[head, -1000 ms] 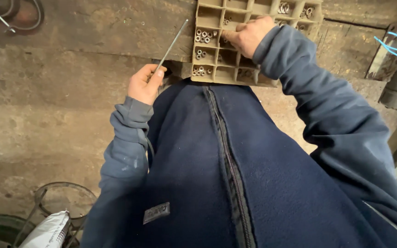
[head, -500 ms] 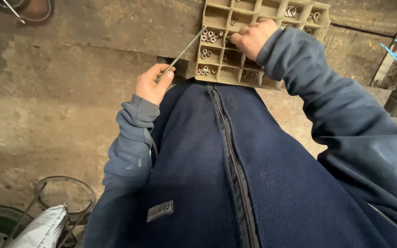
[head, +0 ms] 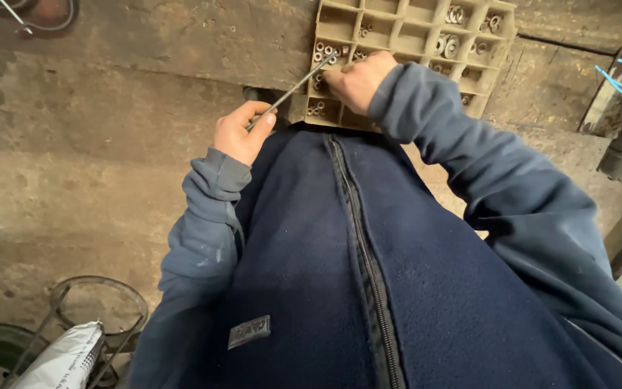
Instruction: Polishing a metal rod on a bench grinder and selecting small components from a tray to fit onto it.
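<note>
Rod point(head: 293, 89) tip now at right hand point(head: 358, 79)

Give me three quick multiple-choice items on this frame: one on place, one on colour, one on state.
1. Where does the right hand rest?
A. On the compartment tray
B. On the white bag
C. On the jacket zip

2. What colour is the jacket?
A. Red
B. Dark blue
C. Yellow

3. What is the left hand doing?
A. Hanging open and empty
B. Gripping a thin metal rod
C. Pulling the zip

Key: 1 A, the right hand lies on the tan tray among compartments of small metal rings. 2 B, sleeves and front are dark blue. 3 B, the fingers close round the rod's lower end, its tip reaching toward the tray.
</note>
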